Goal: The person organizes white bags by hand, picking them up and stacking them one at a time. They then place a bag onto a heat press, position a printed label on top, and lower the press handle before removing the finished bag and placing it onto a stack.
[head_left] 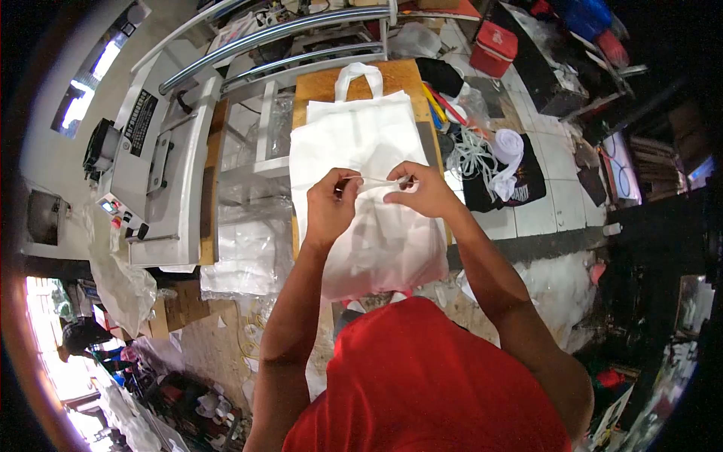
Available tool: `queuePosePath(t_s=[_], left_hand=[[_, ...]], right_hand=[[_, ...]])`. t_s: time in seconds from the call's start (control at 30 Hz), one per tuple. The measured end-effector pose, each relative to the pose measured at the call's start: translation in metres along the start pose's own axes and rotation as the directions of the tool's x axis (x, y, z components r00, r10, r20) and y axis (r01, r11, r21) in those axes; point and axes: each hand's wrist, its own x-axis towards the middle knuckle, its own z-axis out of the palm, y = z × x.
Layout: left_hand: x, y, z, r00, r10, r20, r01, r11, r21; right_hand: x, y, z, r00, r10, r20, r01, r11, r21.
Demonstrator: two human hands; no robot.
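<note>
A white tote bag (354, 143) lies on a wooden board (312, 87), its looped handle (359, 71) pointing away from me. White fabric (384, 256) hangs down over the near side, below my hands. Above the bag, a thin white strip (375, 181) runs between my two hands. My left hand (331, 203) is closed in a pinch on its left end. My right hand (423, 190) pinches the other end between thumb and fingers. Both wrists are raised over the fabric, and the fingertips are a short distance apart.
A white machine with a control panel (120, 215) and metal rollers (271, 38) stands at left. Plastic-wrapped white packs (248, 260) lie below it. At right are a tangle of white cords (474, 154), black cloth (532, 169) and a red box (493, 49). Scraps litter the floor.
</note>
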Motion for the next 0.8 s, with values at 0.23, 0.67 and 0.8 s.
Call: queuePosePath(t_s=[0.23,0.67,0.8], left_hand=[[-0.004,-0.041,-0.014,0.987,-0.132,0.095,0.14,0.987,-0.076],[-0.019,-0.01,-0.012,0.952,-0.305,-0.015,0.259,0.832,-0.491],[-0.018,-0.03,-0.008,0.974,-0.227,-0.012,0.204,0.893,-0.402]], right_hand=[[0.0,0.011,0.007,0.996,0.078,0.048,-0.083,0.992,0.094],[0.001,0.016,0.027,0.994,-0.073,-0.077,0.083,0.988,0.131],[-0.001,0.007,0.028,0.992,-0.054,-0.11,0.066,0.992,0.108]])
